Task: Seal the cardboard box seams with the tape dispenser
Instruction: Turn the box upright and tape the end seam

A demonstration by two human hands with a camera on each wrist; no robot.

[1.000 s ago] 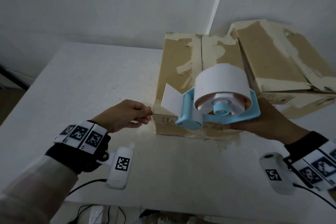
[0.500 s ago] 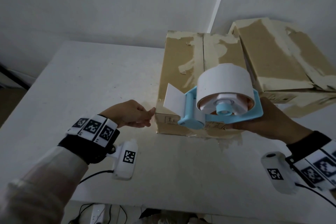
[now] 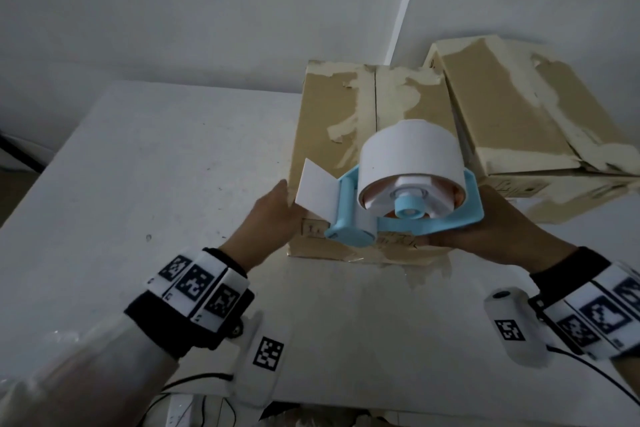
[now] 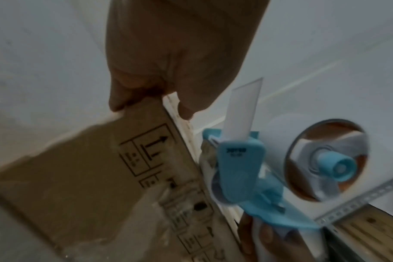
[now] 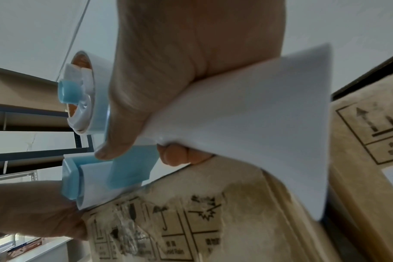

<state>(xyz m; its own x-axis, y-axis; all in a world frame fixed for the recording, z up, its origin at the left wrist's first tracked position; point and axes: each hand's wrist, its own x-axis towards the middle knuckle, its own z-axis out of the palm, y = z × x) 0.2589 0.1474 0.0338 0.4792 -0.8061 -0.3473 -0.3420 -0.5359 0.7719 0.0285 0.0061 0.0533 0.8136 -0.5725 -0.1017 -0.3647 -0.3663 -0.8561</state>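
A worn cardboard box [image 3: 349,121] with a centre seam lies on the white table [image 3: 138,177]. My right hand [image 3: 485,229] grips from below a light blue tape dispenser [image 3: 349,229] that carries a white roll [image 3: 408,152], just above the box's near edge. A loose white tape tab [image 3: 317,192] sticks out to the left. My left hand [image 3: 282,198] holds the box's near-left corner. In the left wrist view the thumb [image 4: 184,108] lies on one face of the box [image 4: 79,168], the fingers on the other. The right wrist view shows my right hand [image 5: 191,70] wrapped round the dispenser [image 5: 130,168].
A second, torn cardboard box [image 3: 519,114] leans against the first on the right, close to the wall corner. Bits of peeled tape mark the table [image 3: 426,274] in front of the boxes. Cables hang below the table's near edge [image 3: 194,381].
My left hand has moved forward and right, from the table beside the box to its near-left corner, and taken hold. The dispenser has barely shifted.
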